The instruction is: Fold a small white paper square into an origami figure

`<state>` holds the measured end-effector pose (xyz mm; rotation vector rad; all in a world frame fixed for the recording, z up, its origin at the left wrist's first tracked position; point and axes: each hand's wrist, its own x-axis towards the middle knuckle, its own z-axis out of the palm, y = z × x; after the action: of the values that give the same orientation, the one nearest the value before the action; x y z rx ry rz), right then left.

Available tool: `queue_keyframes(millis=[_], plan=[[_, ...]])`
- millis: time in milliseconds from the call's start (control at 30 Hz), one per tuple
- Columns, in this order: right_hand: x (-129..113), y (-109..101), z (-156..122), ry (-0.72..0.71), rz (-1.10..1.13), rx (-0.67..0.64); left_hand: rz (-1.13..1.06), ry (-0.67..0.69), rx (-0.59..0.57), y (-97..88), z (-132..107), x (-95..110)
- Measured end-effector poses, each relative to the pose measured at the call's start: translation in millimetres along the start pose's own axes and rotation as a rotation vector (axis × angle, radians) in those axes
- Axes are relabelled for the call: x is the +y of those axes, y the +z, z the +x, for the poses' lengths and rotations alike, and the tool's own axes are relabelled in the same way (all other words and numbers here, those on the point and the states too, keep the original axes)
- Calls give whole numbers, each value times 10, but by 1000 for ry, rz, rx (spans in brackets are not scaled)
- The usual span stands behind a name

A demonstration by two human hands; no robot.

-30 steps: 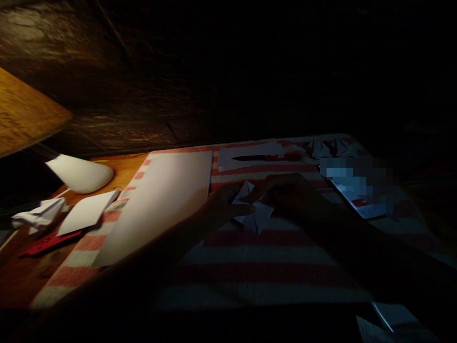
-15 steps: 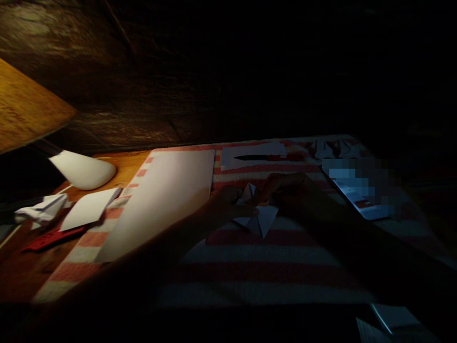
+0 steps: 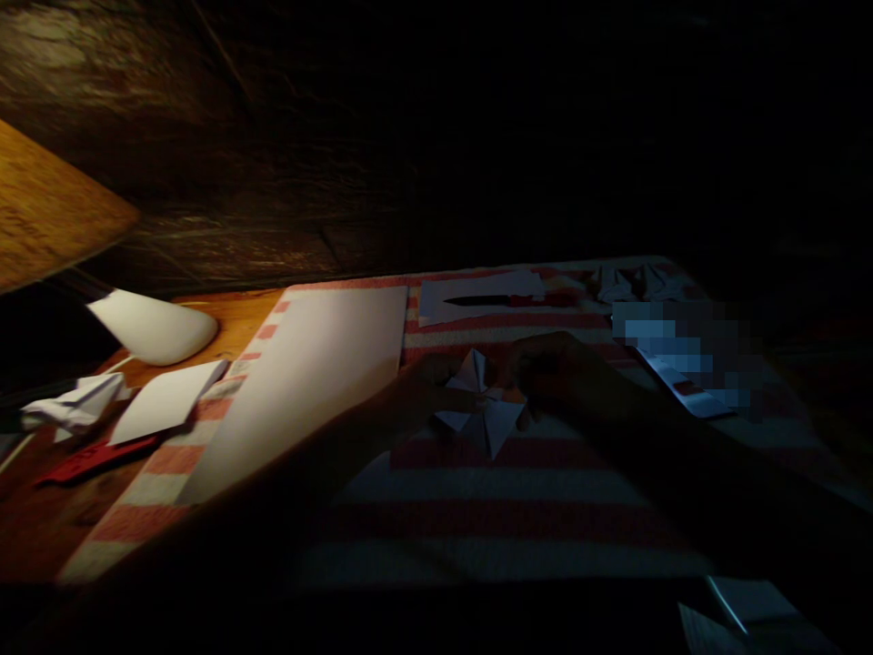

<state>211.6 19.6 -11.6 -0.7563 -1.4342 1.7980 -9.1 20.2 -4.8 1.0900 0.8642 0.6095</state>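
folded paper [image 3: 500, 421] more open, tip nearward

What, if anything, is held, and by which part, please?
The left hand holds folded paper by its left side; whether the right hand grips is unclear.

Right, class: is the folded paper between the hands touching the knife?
Apart. The head view shows it: a strip of striped cloth is visible between the folded paper and the knife farther back.

left hand [image 3: 433, 387]: fingers curled | right hand [image 3: 549, 368]: fingers bent | forearms [image 3: 314, 459]: angled inward
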Motion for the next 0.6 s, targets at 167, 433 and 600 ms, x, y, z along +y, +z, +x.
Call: queue_keyframes(millis=[167, 433, 600], plan=[[-30, 25, -9, -28, -88, -4, 54, 9, 9, -10, 23, -40], [-59, 84, -75, -557, -619, 354, 251, 371, 438, 194, 42, -64], [-63, 152, -62, -697, -910, 391, 276, 466, 479, 232, 22, -109]])
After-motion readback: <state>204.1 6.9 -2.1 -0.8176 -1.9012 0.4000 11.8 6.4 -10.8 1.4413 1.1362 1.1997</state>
